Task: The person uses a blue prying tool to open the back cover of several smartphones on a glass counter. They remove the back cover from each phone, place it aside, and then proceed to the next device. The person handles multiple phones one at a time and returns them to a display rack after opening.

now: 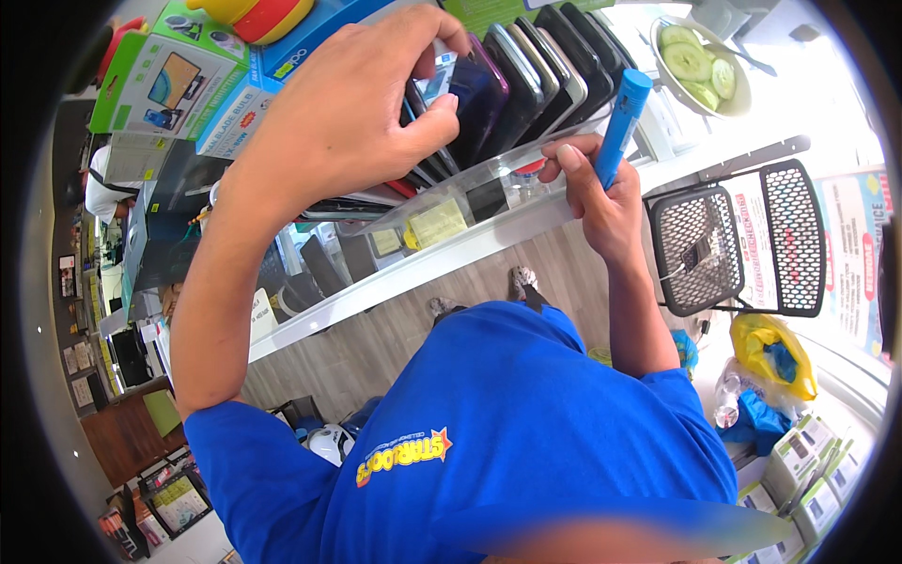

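Observation:
A row of smartphones (540, 75) stands on edge in a clear tray (376, 221) on the counter. At the row's left part my left hand (343, 108) reaches in from above. Its thumb and fingers curl round a phone (438, 77) with a shiny, pale-reflecting face; the fingers hide most of it. My right hand (606, 202) is closed round a blue marker (624, 127), held upright just in front of the tray's right end.
Product boxes (174, 80) are stacked at the far left, with a yellow and red object (258, 17) on top. A bowl of cucumber slices (728, 99) sits far right. A black mesh chair (794, 240) and a yellow plastic bag (766, 352) are at the right.

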Available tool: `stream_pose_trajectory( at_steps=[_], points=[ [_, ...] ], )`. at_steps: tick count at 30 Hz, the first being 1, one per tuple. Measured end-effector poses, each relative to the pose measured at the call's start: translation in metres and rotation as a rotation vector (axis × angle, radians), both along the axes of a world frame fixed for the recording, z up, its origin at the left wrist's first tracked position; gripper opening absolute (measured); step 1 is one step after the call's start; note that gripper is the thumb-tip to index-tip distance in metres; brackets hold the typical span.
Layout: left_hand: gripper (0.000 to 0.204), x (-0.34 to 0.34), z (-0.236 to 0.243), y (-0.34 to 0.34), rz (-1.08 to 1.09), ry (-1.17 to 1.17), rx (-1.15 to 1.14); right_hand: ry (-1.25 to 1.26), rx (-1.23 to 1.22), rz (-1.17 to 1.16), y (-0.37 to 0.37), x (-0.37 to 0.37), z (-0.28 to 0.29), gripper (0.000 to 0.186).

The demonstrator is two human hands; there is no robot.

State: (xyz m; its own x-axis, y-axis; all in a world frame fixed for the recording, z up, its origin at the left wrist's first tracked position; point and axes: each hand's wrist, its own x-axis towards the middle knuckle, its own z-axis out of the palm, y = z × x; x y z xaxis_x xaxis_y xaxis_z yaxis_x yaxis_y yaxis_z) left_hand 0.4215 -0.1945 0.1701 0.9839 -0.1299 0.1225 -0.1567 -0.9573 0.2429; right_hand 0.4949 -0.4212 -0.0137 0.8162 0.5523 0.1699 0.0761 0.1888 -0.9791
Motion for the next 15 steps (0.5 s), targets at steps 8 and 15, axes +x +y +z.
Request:
stream_pose_trajectory(
  at_steps=[8, 15],
  points=[
    [0.061, 0.006, -0.007, 0.006, -0.094, -0.091, 0.053, 0.097, -0.001, 0.014, 0.0, 0.002, 0.004, 0.032],
    [0.037, 0.012, 0.015, 0.003, -0.033, 0.077, -0.075, 0.103, 0.026, 0.045, -0.001, 0.006, 0.003, 0.03]
  ],
)
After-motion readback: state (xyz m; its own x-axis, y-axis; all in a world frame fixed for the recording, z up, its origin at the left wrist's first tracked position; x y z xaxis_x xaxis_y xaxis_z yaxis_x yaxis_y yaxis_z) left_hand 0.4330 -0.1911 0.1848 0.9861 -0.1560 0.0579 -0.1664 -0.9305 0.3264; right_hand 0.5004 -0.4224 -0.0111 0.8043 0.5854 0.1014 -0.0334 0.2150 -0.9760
